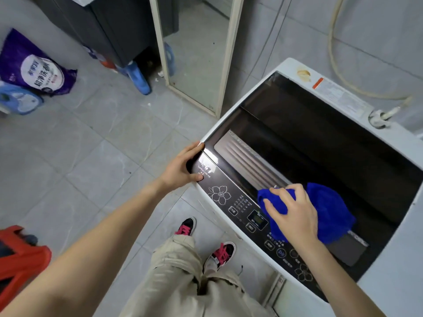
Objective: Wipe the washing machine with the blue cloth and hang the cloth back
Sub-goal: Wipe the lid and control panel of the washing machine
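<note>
Gripping: left hand point(180, 168) curls round the washing machine point(402, 236) at its left corner.
Right hand point(295, 216): clutches blue cloth point(332, 213), bunched on control panel point(219, 194) and lid point(320, 145).
Purple bag point(34, 67), far left: Chinese print, "超净".

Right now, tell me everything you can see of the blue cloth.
The blue cloth is vivid royal blue, fluffy like microfibre, bunched into a loose heap rather than spread flat. It lies on the washing machine, across the join of control panel and dark lid, covering part of the panel. The right hand grips it from above.
</note>
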### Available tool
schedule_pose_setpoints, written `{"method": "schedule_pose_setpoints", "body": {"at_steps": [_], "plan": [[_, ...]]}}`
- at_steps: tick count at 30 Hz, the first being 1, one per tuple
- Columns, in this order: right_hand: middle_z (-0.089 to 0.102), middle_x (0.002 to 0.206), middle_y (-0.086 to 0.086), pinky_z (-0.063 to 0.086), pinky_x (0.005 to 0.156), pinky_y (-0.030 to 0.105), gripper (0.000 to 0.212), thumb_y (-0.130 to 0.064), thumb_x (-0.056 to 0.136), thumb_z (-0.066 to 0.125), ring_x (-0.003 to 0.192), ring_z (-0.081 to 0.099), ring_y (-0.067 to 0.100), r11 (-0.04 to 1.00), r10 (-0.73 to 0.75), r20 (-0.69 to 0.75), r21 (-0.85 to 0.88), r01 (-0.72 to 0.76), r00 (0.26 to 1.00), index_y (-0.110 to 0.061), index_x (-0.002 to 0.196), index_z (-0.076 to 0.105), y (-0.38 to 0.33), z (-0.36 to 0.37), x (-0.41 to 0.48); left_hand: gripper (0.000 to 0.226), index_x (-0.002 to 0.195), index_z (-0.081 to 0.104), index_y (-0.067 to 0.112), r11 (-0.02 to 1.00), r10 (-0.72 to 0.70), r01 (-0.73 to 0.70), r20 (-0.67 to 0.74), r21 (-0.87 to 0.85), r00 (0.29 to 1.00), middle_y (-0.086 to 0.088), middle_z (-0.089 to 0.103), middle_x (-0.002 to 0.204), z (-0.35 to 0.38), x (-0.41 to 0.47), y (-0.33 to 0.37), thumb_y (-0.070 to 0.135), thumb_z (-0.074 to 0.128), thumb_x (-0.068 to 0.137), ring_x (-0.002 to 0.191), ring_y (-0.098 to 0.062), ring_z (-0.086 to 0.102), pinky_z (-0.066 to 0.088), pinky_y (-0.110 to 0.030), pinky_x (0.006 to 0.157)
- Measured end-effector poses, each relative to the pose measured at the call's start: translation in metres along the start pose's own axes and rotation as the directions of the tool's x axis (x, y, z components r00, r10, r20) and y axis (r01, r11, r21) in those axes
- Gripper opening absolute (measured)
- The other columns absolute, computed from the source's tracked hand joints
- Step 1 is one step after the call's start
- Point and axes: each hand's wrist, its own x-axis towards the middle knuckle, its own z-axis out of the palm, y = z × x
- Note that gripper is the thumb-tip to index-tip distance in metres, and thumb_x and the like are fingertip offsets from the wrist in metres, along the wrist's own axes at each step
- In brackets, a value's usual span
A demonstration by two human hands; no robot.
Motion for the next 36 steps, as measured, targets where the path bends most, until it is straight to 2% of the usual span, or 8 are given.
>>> {"method": "schedule_pose_setpoints", "body": {"at_steps": [8,13,16,20,25,30,34,36], "plan": [[0.051,0.109,0.008,0.037,0.057,0.026,0.027,-0.039,0.086,0.065,0.093,0.053,0.024,0.998,0.044,-0.160,-0.039,-0.051,0.986,-0.022,0.107,0.062,-0.113,0.044,0.132,0.094,0.147,0.037,0.000,0.993,0.008,-0.004,0.031,-0.115,0.999,-0.005,0.032,0.148,-0.003,0.004,-0.001,-0.011,0.084,0.066,0.144,-0.021,0.030,0.023,-0.031,0.121],[0.049,0.108,0.005,0.038,0.055,0.024,0.030,-0.040,0.086,0.067,0.092,0.053,0.020,0.998,-0.040,-0.074,-0.056,0.036,0.996,-0.024,0.111,0.064,-0.096,0.041,0.063,0.095,0.147,0.038,0.004,0.995,0.103,-0.103,0.141,-0.010,0.985,-0.012,0.034,0.152,-0.027,0.010,-0.010,-0.008,0.085,0.066,0.145,-0.025,0.032,0.027,-0.033,0.120],[0.049,0.106,0.005,0.036,0.054,0.025,0.031,-0.042,0.087,0.064,0.088,0.053,0.022,0.982,0.173,-0.193,-0.037,-0.183,0.966,-0.021,0.110,0.065,-0.064,0.030,0.027,0.096,0.147,0.037,0.006,0.994,0.087,-0.072,0.190,-0.084,0.978,-0.011,0.033,0.151,-0.033,0.014,-0.008,-0.013,0.084,0.065,0.142,-0.024,0.036,0.031,-0.037,0.119],[0.050,0.107,0.009,0.042,0.056,0.029,0.029,-0.044,0.090,0.059,0.090,0.052,0.024,0.886,0.441,-0.369,0.033,-0.463,0.818,-0.020,0.107,0.062,-0.092,0.040,0.075,0.098,0.145,0.034,0.013,0.987,0.110,-0.084,0.198,-0.135,0.974,-0.002,0.033,0.146,-0.032,0.014,-0.014,-0.013,0.084,0.065,0.135,-0.005,0.037,0.030,-0.018,0.115],[0.049,0.109,0.004,0.041,0.053,0.025,0.025,-0.044,0.089,0.062,0.095,0.052,0.020,0.937,0.346,-0.262,0.037,-0.349,0.901,-0.026,0.105,0.059,-0.166,0.076,0.099,0.094,0.146,0.040,0.010,0.986,0.150,-0.130,0.221,-0.101,0.964,-0.004,0.034,0.149,-0.039,0.017,-0.019,-0.006,0.086,0.066,0.141,-0.014,0.034,0.033,-0.019,0.113],[0.049,0.107,0.003,0.049,0.058,0.026,0.029,-0.041,0.088,0.067,0.091,0.053,0.018,0.951,0.308,-0.229,0.083,-0.297,0.923,-0.025,0.112,0.060,-0.153,0.074,0.055,0.095,0.147,0.041,0.010,0.984,0.178,-0.168,0.255,-0.061,0.950,-0.007,0.034,0.150,-0.044,0.021,-0.022,0.000,0.088,0.065,0.142,-0.021,0.035,0.036,-0.022,0.111],[0.050,0.110,-0.001,0.047,0.066,0.018,0.025,-0.040,0.087,0.067,0.091,0.055,0.011,0.792,0.590,-0.269,0.374,-0.482,0.761,-0.025,0.107,0.063,-0.158,0.064,0.072,0.098,0.146,0.039,0.021,0.983,0.182,-0.170,0.253,-0.066,0.950,0.000,0.034,0.149,-0.045,0.022,-0.025,0.002,0.089,0.065,0.141,-0.013,0.033,0.036,-0.037,0.116],[0.054,0.110,-0.002,0.040,0.069,0.004,0.024,-0.039,0.087,0.067,0.092,0.054,-0.001,0.664,0.695,-0.317,0.628,-0.406,0.646,-0.026,0.107,0.063,-0.167,0.052,0.096,0.100,0.146,0.037,0.025,0.982,0.188,-0.176,0.253,-0.070,0.949,0.001,0.034,0.148,-0.045,0.023,-0.027,0.002,0.090,0.064,0.141,-0.011,0.032,0.036,-0.041,0.116]]}}
